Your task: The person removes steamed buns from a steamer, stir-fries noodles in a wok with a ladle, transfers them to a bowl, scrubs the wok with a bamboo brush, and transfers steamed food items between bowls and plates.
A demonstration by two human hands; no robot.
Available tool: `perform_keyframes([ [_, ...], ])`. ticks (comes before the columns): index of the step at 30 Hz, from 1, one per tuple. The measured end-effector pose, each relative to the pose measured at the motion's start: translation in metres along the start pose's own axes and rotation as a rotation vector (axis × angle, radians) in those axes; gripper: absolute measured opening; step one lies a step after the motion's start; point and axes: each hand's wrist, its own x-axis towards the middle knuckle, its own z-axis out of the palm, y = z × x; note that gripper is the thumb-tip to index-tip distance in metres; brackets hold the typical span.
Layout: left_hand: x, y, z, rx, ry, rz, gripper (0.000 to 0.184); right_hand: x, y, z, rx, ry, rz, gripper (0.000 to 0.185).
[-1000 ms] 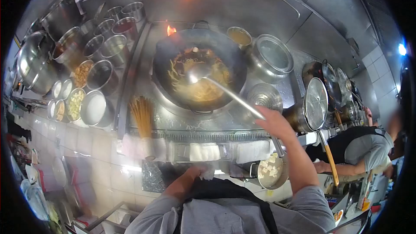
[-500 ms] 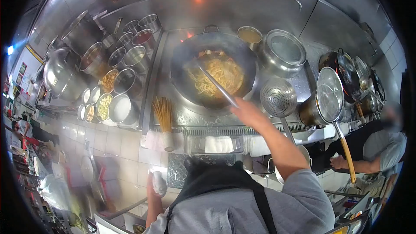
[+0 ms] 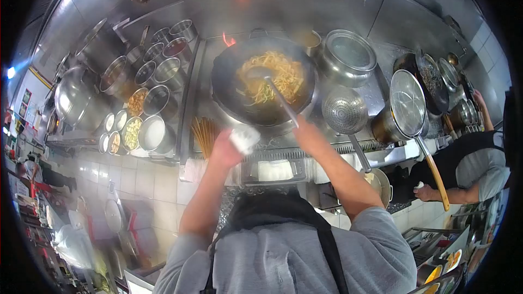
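Observation:
My right hand is closed around the handle of a metal ladle, whose bowl rests among noodles in a large dark wok. A small flame shows behind the wok's left rim. My left hand is raised in front of the wok, closed on a white cloth. Just behind that hand stands a bamboo brush, partly covered by it. To the right of the wok lies a perforated skimmer.
Metal containers with ingredients fill the left side. A lidded pot stands at the back right. A wire strainer lies over a pot, its wooden handle jutting forward. A co-worker stands at the far right.
My left hand has risen with the white cloth from low on the left to the wok's front. The ladle has moved through the noodles, which now lie heaped toward the back.

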Motion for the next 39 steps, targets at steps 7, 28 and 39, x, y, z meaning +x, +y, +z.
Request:
perform_keyframes([
  [7, 0.073, -0.004, 0.084, -0.039, 0.362, -0.213, 0.029, -0.063, 0.051, -0.023, -0.095, -0.007, -0.049, 0.033],
  [28, -0.01, -0.017, 0.12, -0.028, 0.547, -0.151, 0.011, -0.124, -0.048, -0.079, 0.2, -0.284, 0.07, 0.059],
  [39, -0.021, -0.042, 0.095, -0.067, 0.548, -0.138, 0.023, -0.107, -0.007, -0.022, 0.142, -0.022, -0.184, 0.058],
])
